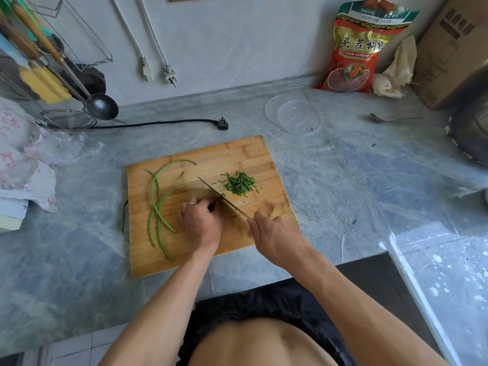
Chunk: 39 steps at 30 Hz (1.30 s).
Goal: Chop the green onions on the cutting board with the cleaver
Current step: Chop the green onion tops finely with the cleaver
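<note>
Gripping the cleaver (223,198), the right hand (274,237) is being held at the cutting board (237,154); stalks, seemingly, are being pinched beneath the curled left hand (202,220).

Left hand (202,223) knuckles-up, fingers (204,203) curled under, ring on one finger. Right hand (272,233) fisted in a grip, forearms both bare, angled inward.

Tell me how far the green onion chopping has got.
Done: a pile of chopped pieces lies on the cutting board, right of the blade. In hand: the right hand grips the cleaver, and the left hand holds down what is being cut. Left: several long whole stalks on the board's left side.
</note>
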{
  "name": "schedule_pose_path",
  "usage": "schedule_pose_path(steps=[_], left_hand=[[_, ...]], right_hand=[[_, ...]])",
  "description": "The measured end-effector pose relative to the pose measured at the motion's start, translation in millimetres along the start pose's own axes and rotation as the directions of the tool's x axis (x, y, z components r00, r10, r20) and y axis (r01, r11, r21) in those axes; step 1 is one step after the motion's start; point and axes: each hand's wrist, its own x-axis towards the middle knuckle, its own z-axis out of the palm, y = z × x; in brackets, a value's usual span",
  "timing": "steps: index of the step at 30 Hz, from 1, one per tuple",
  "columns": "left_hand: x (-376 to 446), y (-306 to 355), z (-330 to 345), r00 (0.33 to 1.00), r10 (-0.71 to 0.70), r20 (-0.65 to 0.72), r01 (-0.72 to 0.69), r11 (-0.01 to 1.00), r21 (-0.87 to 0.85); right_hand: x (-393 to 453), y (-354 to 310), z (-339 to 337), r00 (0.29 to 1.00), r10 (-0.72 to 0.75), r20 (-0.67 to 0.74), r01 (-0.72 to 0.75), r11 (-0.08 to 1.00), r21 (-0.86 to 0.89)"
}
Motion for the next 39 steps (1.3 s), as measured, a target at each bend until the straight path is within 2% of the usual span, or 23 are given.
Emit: schedule_pose_path(steps=[8, 16, 22, 25, 31, 35, 39], left_hand=[[2, -4, 5, 0.999, 0.050, 0.017, -0.051, 0.996, 0.068], [-2, -5, 7, 0.997, 0.070, -0.014, -0.069, 0.996, 0.052], [-4, -1, 4, 0.999, 0.046, 0.001, -0.046, 0.999, -0.021], [-7, -2, 4, 0.999, 0.052, -0.006, -0.052, 0.998, -0.018], [-2, -1, 4, 1.000, 0.024, 0.001, -0.024, 0.999, -0.035], [-3, -4, 4, 0.998, 0.068, 0.004, -0.068, 0.998, -0.006], [-4, -3, 2, 0.997, 0.072, 0.017, -0.072, 0.997, -0.013]], right_hand=[[14, -6, 12, 1.000, 0.012, -0.003, -0.012, 1.000, 0.005], [6, 4, 9, 0.999, 0.016, 0.032, -0.015, 1.000, -0.021], [27, -7, 15, 0.999, 0.017, 0.047, -0.019, 0.999, 0.038], [7, 7, 9, 0.997, 0.043, 0.059, -0.046, 0.998, 0.041], [29, -9, 14, 0.998, 0.017, 0.063, -0.019, 0.999, 0.038], [4, 5, 11, 0.997, 0.028, 0.070, -0.031, 0.999, 0.040], [20, 0, 12, 0.999, 0.024, 0.024, -0.026, 0.997, 0.071]])
